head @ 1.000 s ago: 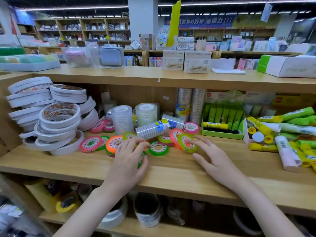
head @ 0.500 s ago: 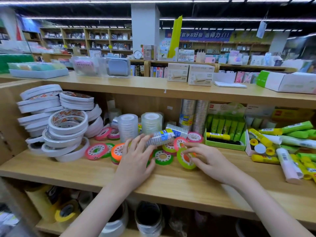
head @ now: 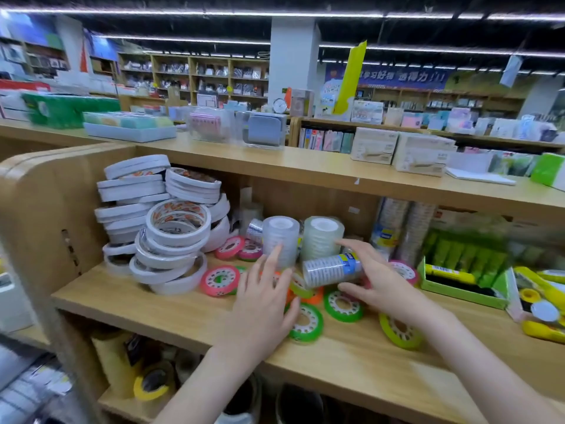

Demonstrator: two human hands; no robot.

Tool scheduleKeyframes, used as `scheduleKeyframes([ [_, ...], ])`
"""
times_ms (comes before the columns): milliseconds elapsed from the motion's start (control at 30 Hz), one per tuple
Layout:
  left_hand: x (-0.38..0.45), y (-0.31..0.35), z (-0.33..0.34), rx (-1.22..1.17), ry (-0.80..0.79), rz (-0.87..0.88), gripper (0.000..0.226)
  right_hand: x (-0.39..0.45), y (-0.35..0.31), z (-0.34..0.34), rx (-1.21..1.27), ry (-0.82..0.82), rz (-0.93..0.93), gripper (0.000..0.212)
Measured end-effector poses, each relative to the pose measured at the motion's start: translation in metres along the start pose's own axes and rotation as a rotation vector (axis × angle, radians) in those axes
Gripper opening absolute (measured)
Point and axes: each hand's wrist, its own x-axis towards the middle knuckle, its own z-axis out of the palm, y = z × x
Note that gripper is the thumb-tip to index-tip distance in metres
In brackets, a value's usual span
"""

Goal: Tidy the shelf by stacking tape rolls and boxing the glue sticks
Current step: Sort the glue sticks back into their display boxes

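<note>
Several small coloured tape rolls lie loose on the wooden shelf (head: pixel 171 304): a pink one (head: pixel 219 281), two green ones (head: pixel 307 322) (head: pixel 344 304), and a yellow-green one (head: pixel 400 330) tilted near the front edge. My left hand (head: pixel 263 304) is spread over the rolls in the middle, fingers straight, the index fingertip near an upright clear tape stack (head: pixel 279 244). My right hand (head: pixel 379 280) grips a wrapped sleeve of clear tape (head: pixel 331 269) lying on its side, fingers above and thumb below. A green box of glue sticks (head: pixel 458 289) stands at the right.
A leaning pile of white tape rolls (head: pixel 171 231) fills the shelf's left end. A second clear stack (head: pixel 322 237) stands behind the sleeve. Loose yellow and green glue sticks (head: pixel 547 289) lie at the far right. Larger tape rolls (head: pixel 153 384) sit on the shelf below.
My right hand has let go of the yellow-green roll, which now lies tilted near the front edge, and has taken hold of the wrapped clear sleeve. My left hand stays over the middle rolls.
</note>
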Motion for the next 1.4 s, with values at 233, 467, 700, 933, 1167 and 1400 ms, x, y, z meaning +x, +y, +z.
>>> scheduleKeyframes([
  [233,0.003,-0.004,0.003,0.074,-0.007,-0.112,0.050,0.001,-0.002,-0.001,-0.036,-0.014,0.037,0.066],
  [467,0.000,-0.002,-0.001,-0.053,0.080,-0.112,0.050,-0.065,0.003,-0.050,0.075,0.146,0.163,0.054],
  [700,0.019,0.033,-0.003,-0.188,0.256,0.052,0.035,-0.103,0.008,-0.026,-0.035,-0.049,0.282,0.074],
  [933,0.036,0.080,0.011,-0.285,0.221,0.274,0.026,-0.129,0.021,-0.053,0.099,-0.001,0.377,0.053],
  [1167,0.062,0.134,0.028,-0.381,0.140,0.387,0.028,-0.190,0.079,-0.107,-0.183,0.404,0.510,0.022],
  [1400,0.091,0.203,0.051,-0.400,-0.131,0.402,0.042,-0.237,0.122,-0.123,-0.394,0.351,0.669,0.067],
])
